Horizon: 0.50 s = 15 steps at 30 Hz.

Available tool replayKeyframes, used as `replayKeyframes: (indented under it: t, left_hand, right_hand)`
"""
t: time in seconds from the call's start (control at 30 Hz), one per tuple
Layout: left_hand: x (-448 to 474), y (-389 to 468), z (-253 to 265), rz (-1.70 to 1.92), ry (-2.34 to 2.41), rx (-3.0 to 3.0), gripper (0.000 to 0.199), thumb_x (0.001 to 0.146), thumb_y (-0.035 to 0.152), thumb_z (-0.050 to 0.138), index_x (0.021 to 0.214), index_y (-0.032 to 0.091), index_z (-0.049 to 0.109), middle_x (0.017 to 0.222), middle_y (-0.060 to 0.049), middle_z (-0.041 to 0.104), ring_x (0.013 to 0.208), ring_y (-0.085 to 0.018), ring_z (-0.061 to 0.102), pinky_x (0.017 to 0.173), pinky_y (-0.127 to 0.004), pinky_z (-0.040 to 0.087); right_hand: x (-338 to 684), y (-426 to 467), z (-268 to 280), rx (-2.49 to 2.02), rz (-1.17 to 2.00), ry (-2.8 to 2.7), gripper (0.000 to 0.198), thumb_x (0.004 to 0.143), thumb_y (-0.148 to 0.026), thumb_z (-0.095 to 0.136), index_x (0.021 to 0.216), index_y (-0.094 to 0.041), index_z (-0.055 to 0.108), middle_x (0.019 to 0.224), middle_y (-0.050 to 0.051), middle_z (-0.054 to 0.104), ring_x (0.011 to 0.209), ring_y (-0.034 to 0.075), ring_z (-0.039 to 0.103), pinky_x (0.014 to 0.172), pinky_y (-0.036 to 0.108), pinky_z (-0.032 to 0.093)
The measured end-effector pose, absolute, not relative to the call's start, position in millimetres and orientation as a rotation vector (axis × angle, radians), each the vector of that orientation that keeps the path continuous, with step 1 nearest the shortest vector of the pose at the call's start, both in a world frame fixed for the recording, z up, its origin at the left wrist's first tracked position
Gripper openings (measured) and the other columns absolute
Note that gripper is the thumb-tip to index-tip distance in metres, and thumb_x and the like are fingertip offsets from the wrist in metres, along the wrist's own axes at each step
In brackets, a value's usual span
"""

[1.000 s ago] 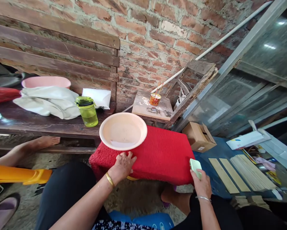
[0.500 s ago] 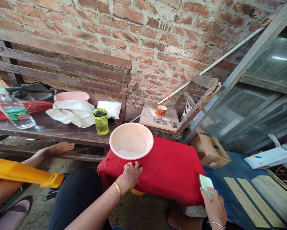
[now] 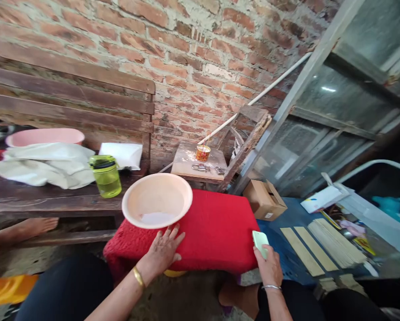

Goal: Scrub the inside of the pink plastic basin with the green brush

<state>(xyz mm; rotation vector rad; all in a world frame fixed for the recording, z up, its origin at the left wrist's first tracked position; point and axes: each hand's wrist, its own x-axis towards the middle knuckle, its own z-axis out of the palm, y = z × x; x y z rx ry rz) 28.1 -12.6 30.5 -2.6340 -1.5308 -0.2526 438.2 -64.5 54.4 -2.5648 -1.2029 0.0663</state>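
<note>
Far left, a dark slatted wooden seat (image 3: 69,205) carries one pink oval tub (image 3: 46,137), crumpled white cloth (image 3: 46,165) and one translucent green bottle (image 3: 106,182), just beside one round cream basin (image 3: 154,196) on the red-cloth-covered table (image 3: 220,223). Here's the left hand (image 3: 162,249), fingers apart, on the cloth before the basin. Behind, by the brick wall (image 3: 200,58), one patterned cup (image 3: 203,154) and two metal padlocks (image 3: 201,167) sit on a small wooden stand (image 3: 181,168). At right, the right hand (image 3: 270,266) has its fingers clamped on one pale-green oblong brush (image 3: 260,240) at the table's edge, near one brown cardboard box (image 3: 260,203) and two pale strips (image 3: 302,252).
</note>
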Motion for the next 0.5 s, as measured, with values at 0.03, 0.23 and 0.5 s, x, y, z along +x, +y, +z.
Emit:
replayKeyframes:
  t: [0.03,0.23,0.5]
  left_hand:
    - [32.9,-9.0,26.3,-0.317,-1.489,-2.648,0.066,0.09,0.05,0.066,0.151,0.034,0.045,0.158,-0.011,0.039,0.143,-0.034,0.04,0.114,-0.054,0.034]
    - [60.7,2.4,13.9,-0.378,-1.313,-2.779,0.067,0.089,0.058,0.065,0.148,0.032,0.048,0.159,-0.013,0.037,0.146,-0.035,0.036,0.117,-0.058,0.029]
    - [58.7,2.3,11.9,-0.343,-1.333,-2.793,0.067,0.089,0.058,0.064,0.149,0.033,0.048,0.158,-0.014,0.037,0.145,-0.036,0.037,0.117,-0.06,0.03]
  right_hand:
    - [436.8,-65.1,55.0,-2.562,0.053,-1.214,0.048,0.088,-0.055,0.046,0.118,-0.021,0.06,0.102,0.01,0.059,0.095,0.027,0.064,0.082,0.037,0.049]
    - [438.8,-70.7,50.7,-2.523,0.008,-1.253,0.043,0.091,-0.053,0.048,0.118,-0.023,0.061,0.104,0.009,0.06,0.095,0.025,0.064,0.079,0.033,0.048]
    - [441.2,-73.0,43.8,-2.476,0.007,-1.278,0.043,0.092,-0.054,0.045,0.118,-0.024,0.06,0.103,0.008,0.059,0.092,0.024,0.064,0.077,0.034,0.048]
